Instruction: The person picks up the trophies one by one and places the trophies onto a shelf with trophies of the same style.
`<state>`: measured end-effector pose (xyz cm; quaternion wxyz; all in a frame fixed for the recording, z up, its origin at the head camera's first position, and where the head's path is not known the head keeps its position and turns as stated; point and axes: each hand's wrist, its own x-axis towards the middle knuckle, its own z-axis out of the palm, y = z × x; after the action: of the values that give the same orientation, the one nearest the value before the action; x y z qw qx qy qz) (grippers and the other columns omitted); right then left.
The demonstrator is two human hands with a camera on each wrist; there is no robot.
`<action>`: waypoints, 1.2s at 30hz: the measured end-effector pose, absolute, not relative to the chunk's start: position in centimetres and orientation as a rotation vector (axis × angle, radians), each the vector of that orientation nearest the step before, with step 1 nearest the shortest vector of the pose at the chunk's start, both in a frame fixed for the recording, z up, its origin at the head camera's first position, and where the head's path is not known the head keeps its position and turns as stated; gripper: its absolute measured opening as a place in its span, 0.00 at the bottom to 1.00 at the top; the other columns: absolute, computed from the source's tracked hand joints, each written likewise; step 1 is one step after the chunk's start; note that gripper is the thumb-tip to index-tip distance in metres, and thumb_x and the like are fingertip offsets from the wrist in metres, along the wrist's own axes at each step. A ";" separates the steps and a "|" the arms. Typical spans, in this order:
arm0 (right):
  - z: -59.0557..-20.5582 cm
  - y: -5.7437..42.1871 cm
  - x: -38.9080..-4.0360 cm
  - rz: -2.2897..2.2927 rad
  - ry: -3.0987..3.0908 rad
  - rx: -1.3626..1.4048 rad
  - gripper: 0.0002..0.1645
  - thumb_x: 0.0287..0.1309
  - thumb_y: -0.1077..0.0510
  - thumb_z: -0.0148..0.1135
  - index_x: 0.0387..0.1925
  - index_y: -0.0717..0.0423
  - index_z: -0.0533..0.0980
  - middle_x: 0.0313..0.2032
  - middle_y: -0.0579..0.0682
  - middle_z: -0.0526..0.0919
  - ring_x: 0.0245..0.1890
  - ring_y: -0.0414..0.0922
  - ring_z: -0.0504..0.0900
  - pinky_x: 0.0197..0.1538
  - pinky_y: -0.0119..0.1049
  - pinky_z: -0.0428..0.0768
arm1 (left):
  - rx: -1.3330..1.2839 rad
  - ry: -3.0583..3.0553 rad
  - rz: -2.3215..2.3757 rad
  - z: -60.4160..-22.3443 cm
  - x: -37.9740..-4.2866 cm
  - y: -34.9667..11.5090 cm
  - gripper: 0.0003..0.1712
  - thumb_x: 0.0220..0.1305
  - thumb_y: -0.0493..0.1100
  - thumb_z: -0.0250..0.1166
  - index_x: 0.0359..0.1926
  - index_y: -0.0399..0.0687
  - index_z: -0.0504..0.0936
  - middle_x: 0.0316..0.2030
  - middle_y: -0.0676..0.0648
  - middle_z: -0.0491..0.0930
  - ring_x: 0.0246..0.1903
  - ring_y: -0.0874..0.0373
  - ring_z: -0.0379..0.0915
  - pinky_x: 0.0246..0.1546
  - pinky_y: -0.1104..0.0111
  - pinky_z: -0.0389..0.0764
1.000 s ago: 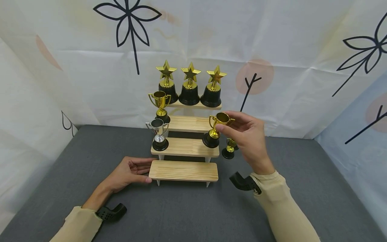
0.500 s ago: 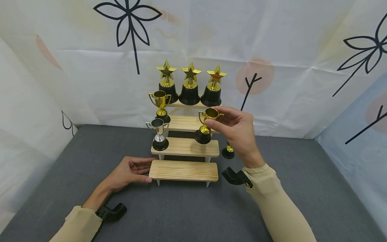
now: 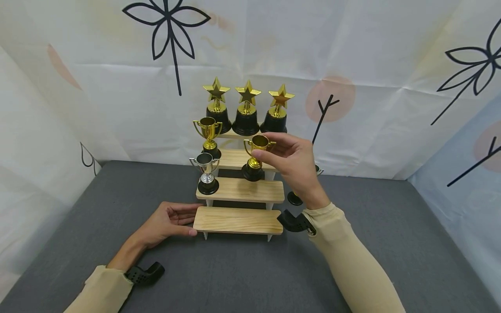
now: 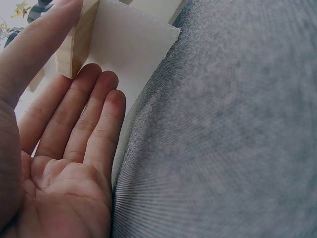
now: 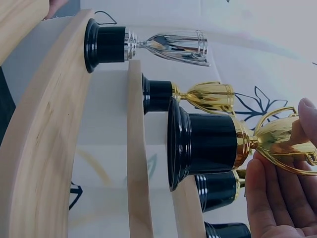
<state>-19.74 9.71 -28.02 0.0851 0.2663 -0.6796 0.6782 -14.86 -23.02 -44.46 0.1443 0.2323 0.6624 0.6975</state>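
Your R grip [image 3: 290, 163] pinches a gold cup [image 3: 255, 163] near the 2nd-from-top shelf [image 3: 232, 159], L grip [image 3: 168, 224] spread at bottom shelf [image 3: 238, 220]; prob. mid-placing, so next move likely needs level lowering.

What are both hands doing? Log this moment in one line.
right hand: holds gold cup midair; left hand: touches bottom shelf; silver cup: on second-lowest shelf; star trophies: on top shelf

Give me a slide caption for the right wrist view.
A right hand holds a gold trophy, with a silver trophy standing on a wooden shelf.
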 end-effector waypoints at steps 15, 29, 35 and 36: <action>-28.0 8.5 -20.9 1.992 -2.044 0.813 0.22 0.54 0.71 0.74 0.53 0.67 0.82 0.44 0.58 0.87 0.43 0.49 0.88 0.49 0.43 0.88 | 0.650 1.915 2.007 -44.4 -14.8 -23.0 0.42 0.53 0.26 0.75 0.67 0.18 0.66 0.63 0.29 0.73 0.58 0.54 0.78 0.57 0.61 0.81; -28.4 8.2 -22.0 1.963 -2.096 0.763 0.22 0.56 0.69 0.74 0.54 0.67 0.82 0.44 0.58 0.87 0.43 0.47 0.87 0.51 0.42 0.87 | 0.619 1.936 1.992 -44.3 -14.8 -23.0 0.42 0.52 0.25 0.75 0.67 0.20 0.67 0.64 0.26 0.70 0.58 0.54 0.78 0.58 0.61 0.81; -28.5 8.0 -22.4 1.962 -2.112 0.751 0.23 0.56 0.68 0.74 0.54 0.67 0.81 0.45 0.58 0.87 0.43 0.47 0.87 0.51 0.42 0.87 | 0.619 1.928 1.995 -44.3 -14.8 -23.0 0.42 0.53 0.25 0.75 0.67 0.19 0.66 0.64 0.25 0.70 0.59 0.54 0.78 0.58 0.61 0.81; -28.5 8.0 -22.4 1.959 -2.115 0.748 0.23 0.56 0.68 0.74 0.54 0.66 0.81 0.45 0.58 0.87 0.43 0.47 0.87 0.51 0.42 0.87 | 0.617 1.927 1.994 -44.3 -14.8 -23.0 0.42 0.53 0.25 0.75 0.67 0.19 0.66 0.64 0.25 0.70 0.59 0.54 0.78 0.58 0.61 0.81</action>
<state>-22.43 7.98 -28.52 0.0815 0.2504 -0.7077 0.6557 -14.83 -23.00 -44.28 0.1495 0.2147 0.6707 0.6940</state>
